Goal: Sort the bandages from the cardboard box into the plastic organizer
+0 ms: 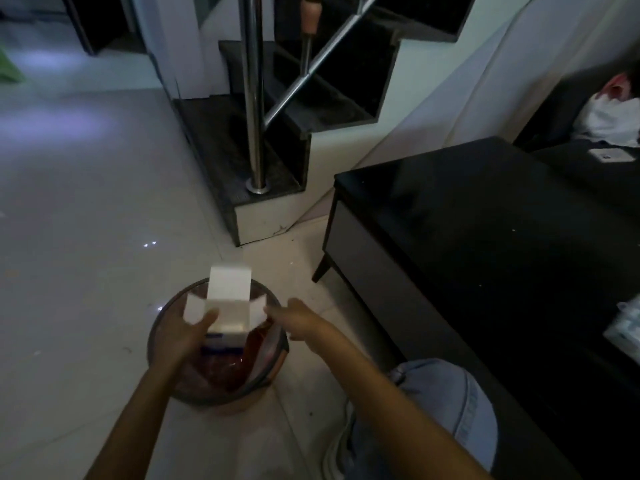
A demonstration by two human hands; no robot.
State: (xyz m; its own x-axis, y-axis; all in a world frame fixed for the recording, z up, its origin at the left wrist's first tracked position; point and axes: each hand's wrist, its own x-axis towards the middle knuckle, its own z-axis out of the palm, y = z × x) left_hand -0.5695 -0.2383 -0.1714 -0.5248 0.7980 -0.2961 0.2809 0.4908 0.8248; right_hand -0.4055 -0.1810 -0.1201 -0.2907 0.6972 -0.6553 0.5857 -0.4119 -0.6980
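A small white cardboard box (228,306) with a blue printed band and its top flaps open is held above a round bin (162,313) on the floor. My left hand (180,336) grips the box from the left, thumb on its front face. My right hand (298,322) hovers just right of the box, fingers reaching toward its right flap, holding nothing. A clear plastic organizer (627,327) shows only as a blurred corner at the right edge, on the black table (485,216). No bandage is visible.
The bin has a reddish liner and sits on pale floor tiles. A low black table stands to the right, a dark staircase with a steel post (254,98) behind. My knee in jeans (446,403) is at the lower right. A white bag (609,119) lies far right.
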